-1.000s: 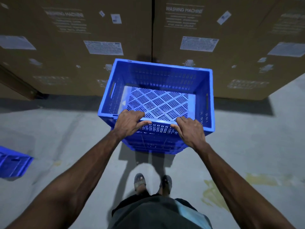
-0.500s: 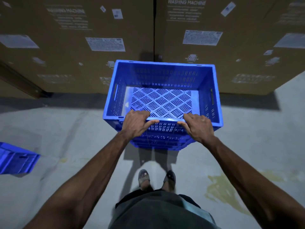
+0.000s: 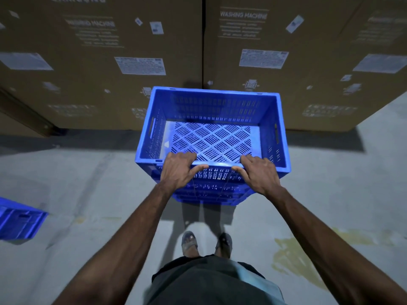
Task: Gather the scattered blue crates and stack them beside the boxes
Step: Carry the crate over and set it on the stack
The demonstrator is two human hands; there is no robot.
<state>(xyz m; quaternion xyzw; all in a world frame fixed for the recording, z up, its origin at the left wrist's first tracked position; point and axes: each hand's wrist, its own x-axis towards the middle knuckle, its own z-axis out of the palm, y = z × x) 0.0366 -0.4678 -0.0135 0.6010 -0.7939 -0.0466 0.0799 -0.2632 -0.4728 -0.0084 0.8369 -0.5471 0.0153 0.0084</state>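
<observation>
1. A blue slatted plastic crate (image 3: 211,111) is resting on a stack of matching blue crates (image 3: 209,195), just in front of brown cardboard boxes (image 3: 297,95).
2. The left hand (image 3: 178,170) and right hand (image 3: 259,175) are gripping its near rim, fingers curling inside, thumbs outside.
3. Another blue crate (image 3: 19,221) is lying on the concrete floor (image 3: 88,183), far left.

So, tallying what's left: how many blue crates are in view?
2: the held crate, gripped by left hand and right hand, before the boxes; the floor crate, far left. Others may hide beneath the first.
</observation>
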